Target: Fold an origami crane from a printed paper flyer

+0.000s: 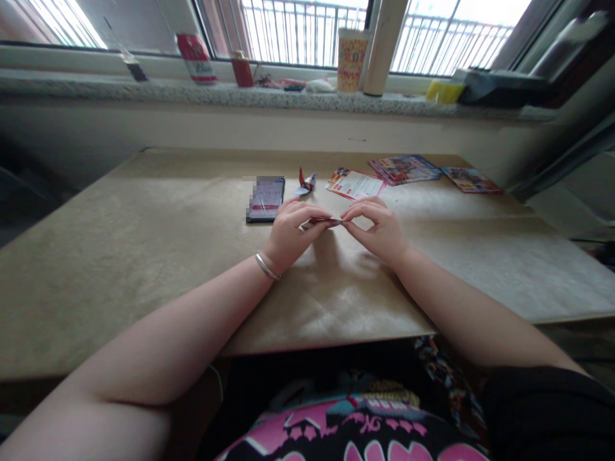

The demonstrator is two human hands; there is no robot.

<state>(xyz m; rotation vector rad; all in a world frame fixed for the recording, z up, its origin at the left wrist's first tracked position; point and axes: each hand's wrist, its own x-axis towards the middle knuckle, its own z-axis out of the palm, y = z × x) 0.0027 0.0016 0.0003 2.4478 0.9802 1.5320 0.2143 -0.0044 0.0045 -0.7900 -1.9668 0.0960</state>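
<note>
A small folded piece of paper (pixel 325 221), reddish and seen nearly edge-on, is held just above the table between my two hands. My left hand (pixel 294 230) pinches its left part, thumb below and fingers on top; a silver bangle circles that wrist. At the paper's right tip, the thumb and index finger of my right hand (pixel 377 229) are pressed together. Just beyond my left hand, a folded paper figure (pixel 307 183) with a red point stands on the table. A phone (pixel 267 200) with a lit screen lies left of it.
Printed sheets lie farther back: a white-faced one (pixel 356 184), a colourful stack (pixel 406 169) and another pile (pixel 471 180). Along the granite windowsill (pixel 269 96) stand a red can (pixel 196 59), a patterned paper cup (pixel 352 61) and a yellow object (pixel 444 91). The table's (pixel 144 256) near edge meets my body.
</note>
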